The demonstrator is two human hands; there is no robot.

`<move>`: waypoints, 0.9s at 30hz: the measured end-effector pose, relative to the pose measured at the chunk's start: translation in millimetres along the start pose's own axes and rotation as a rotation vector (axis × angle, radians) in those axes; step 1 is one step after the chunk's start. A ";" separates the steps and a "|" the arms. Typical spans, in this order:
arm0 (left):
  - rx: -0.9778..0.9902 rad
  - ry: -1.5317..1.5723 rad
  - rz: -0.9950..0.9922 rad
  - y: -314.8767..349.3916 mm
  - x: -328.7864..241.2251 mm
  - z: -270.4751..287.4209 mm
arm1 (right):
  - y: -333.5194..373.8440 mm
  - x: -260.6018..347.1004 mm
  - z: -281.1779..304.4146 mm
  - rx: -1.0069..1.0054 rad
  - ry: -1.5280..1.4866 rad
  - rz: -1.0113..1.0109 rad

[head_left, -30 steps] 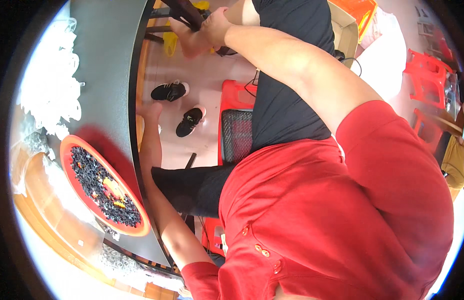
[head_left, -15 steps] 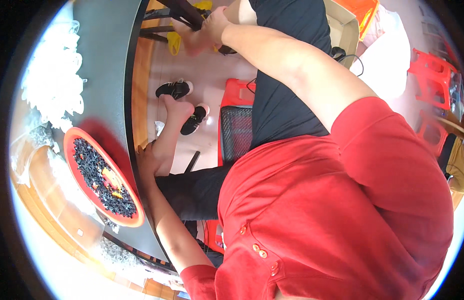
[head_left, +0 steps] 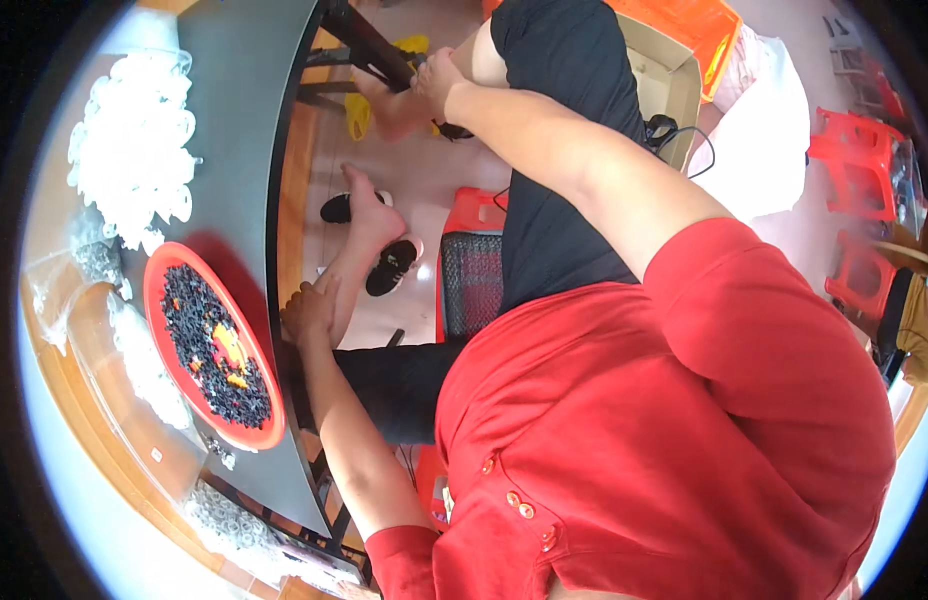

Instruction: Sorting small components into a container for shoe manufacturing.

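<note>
My left hand [head_left: 312, 312] is wrapped over my bare left shin [head_left: 352, 275], just beside the table edge. My right hand [head_left: 439, 82] is closed around my right shin [head_left: 487, 58], below the rolled-up black trouser leg [head_left: 574, 70]. Neither hand holds a loose object. My bare left foot [head_left: 374, 215] is lifted over a pair of black shoes, one [head_left: 392, 268] nearer and one [head_left: 339, 207] partly behind the foot. To the left, a red-orange round tray [head_left: 274, 425] with many small black pieces and a few orange-yellow ones rests on the dark table [head_left: 234, 130].
White plastic parts [head_left: 134, 140] are heaped farther along the table. Clear bags [head_left: 94, 245] lie at its far side. Beneath me is a red chair with a mesh cover [head_left: 472, 285]. A cardboard box [head_left: 664, 75], an orange crate [head_left: 719, 50] and red stools [head_left: 852, 150] stand to the right.
My left foot has swung up and a little to the right, toes now pointing upward. The left hand shifted slightly with the leg. The whole view has moved slightly.
</note>
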State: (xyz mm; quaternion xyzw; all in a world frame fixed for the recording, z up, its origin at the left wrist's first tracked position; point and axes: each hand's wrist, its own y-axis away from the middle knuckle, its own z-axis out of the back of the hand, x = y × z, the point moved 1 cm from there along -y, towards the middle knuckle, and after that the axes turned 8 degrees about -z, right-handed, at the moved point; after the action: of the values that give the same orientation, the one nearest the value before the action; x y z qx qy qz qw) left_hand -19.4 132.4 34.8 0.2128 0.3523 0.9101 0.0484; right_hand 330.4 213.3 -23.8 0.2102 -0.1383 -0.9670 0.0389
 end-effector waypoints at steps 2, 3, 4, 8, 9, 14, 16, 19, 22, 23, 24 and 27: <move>-0.132 -0.027 -0.043 -9.9 -11.6 15.4 | -5.8 -3.0 -9.5 0.007 0.020 -0.032; -0.242 -0.048 -0.071 -14.5 -16.7 21.5 | -4.2 -2.3 -8.6 0.004 0.009 -0.017; -0.253 -0.045 -0.078 -19.6 -18.6 24.4 | -0.5 0.4 -5.8 0.000 0.000 0.004; -0.403 -0.050 -0.141 -40.4 -33.0 51.4 | 3.5 2.3 -8.1 -0.052 -0.011 -0.003; -0.460 -0.064 -0.168 -44.0 -38.1 58.8 | 3.4 0.0 -11.8 -0.073 0.003 -0.003; -0.504 -0.065 -0.166 -52.8 -61.2 88.4 | 11.9 -3.4 -7.0 0.007 -0.042 -0.010; -0.516 -0.067 -0.167 -56.6 -66.3 90.6 | 13.4 -1.2 -7.1 -0.043 -0.012 -0.002; -0.522 -0.219 -0.248 -60.1 -69.2 78.7 | 20.3 -1.2 -5.7 -0.042 -0.002 -0.010; -0.613 -0.332 -0.316 -63.0 -70.0 61.2 | 26.1 2.1 9.5 -0.059 -0.089 -0.042; -0.643 -0.321 -0.297 -61.9 -68.1 60.6 | 24.7 2.7 10.7 -0.058 -0.123 -0.050; -0.672 -0.309 -0.274 -61.7 -66.5 60.1 | 23.8 2.2 12.9 -0.057 -0.154 -0.060; -0.696 -0.245 -0.345 -48.8 -70.8 75.6 | 17.1 3.6 11.8 0.112 -0.111 -0.105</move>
State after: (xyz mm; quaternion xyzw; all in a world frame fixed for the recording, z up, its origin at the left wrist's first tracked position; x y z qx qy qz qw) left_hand 73.5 199.0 27.5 0.2286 0.0454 0.9214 0.3110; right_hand 322.5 199.4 -10.1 0.1650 -0.1827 -0.9687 -0.0316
